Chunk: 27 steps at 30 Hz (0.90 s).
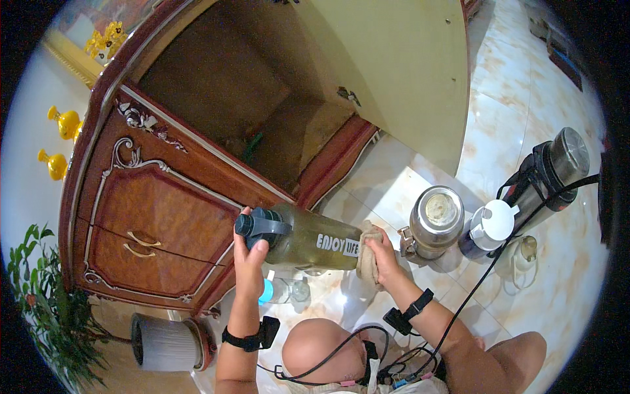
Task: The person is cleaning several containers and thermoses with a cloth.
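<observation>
A large dark green see-through water bottle (302,240) lies sideways in the air between my hands, its dark cap pointing left. My left hand (249,259) is wrapped round the cap end, thumb and fingers on either side of it. At the bottle's base, my right hand (384,258) presses a beige cloth (369,253) against it. Below the bottle, a small clear bottle with a blue cap (286,290) is on the tiled floor, partly hidden by my left arm.
A carved wooden cabinet (164,217) stands left, its pale door (407,79) swung open. Right of my hands are a steel flask (436,220), a white-lidded bottle (492,226), a large black-and-steel flask (558,171) and a small clear jug (522,259). A potted plant (167,341) stands lower left. A black cable (472,285) crosses my right side.
</observation>
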Available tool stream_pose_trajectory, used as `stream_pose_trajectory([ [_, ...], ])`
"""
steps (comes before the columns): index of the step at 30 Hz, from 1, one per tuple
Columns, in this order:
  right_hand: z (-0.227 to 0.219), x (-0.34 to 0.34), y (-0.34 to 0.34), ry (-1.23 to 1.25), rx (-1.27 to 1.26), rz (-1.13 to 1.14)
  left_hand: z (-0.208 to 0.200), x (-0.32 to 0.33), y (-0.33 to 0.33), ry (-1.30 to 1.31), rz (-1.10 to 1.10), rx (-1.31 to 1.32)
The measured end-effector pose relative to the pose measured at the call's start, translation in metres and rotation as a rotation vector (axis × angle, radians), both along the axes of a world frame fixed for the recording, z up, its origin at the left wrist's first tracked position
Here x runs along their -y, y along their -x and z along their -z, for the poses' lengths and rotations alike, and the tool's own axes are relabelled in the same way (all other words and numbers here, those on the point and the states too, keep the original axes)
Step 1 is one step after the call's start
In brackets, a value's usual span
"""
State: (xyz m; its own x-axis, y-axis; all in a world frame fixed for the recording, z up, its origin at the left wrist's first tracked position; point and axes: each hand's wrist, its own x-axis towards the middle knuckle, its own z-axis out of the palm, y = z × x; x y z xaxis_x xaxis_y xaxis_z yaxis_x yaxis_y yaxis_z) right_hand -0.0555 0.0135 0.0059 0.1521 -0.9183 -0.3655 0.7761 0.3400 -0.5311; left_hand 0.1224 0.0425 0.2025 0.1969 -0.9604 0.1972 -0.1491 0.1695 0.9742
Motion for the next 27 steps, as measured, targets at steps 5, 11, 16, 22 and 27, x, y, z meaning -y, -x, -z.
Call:
stream_pose_trajectory([
  [5, 0.004, 0.0, 0.004, 0.117, -0.358, -0.011, 0.008, 0.009, 0.007, 0.042, 0.036, 0.204],
  [11, -0.051, 0.013, 0.021, 0.596, -0.719, 0.191, 0.021, 0.01, 0.022, 0.196, 0.225, 0.417],
  [16, -0.114, -0.015, 0.016, 0.96, -0.989, 0.222, 0.033, 0.009, 0.022, 0.181, 0.227, 0.409],
  [22, -0.126, -0.01, 0.025, 0.89, -1.13, 0.154, 0.031, 0.006, 0.031, 0.197, 0.304, 0.634],
  [27, -0.111, 0.018, 0.032, 0.828, -0.812, -0.154, 0.026, -0.001, 0.032, 0.13, 0.497, 0.684],
])
